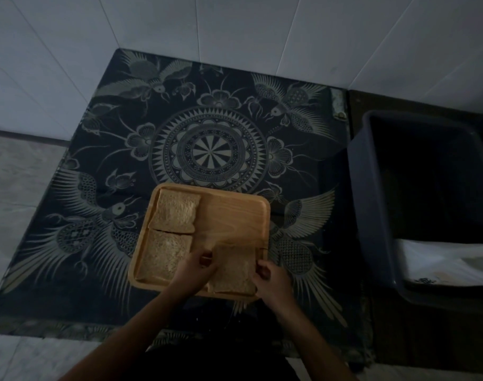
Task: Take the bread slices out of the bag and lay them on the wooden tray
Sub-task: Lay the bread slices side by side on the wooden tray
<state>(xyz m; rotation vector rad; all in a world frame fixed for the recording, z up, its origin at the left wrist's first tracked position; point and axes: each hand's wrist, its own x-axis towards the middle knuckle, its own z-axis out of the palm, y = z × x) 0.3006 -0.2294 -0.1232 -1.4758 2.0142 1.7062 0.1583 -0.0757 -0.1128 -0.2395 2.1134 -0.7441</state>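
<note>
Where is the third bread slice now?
In the head view, the third bread slice lies at the wooden tray's near right corner, between both hands.

Wooden tray (234,213): pale wood, smooth, satin finish, visible grain. Bread slices, far-left (175,211), near-left (164,257), near-right (234,273): porous, rough crumb, matt, darker crust edge. Cloth (207,127) under the tray: dark woven fabric, matt, printed with pale birds, flowers and a round medallion. Bin (372,210) at right: grey-blue plastic, smooth, dull sheen. Bag (440,259) inside it: thin white plastic film, crinkled, slightly glossy. Wall tiles (262,31): white, smooth, glazed look. Floor (17,188): pale tile, faintly mottled.
</note>
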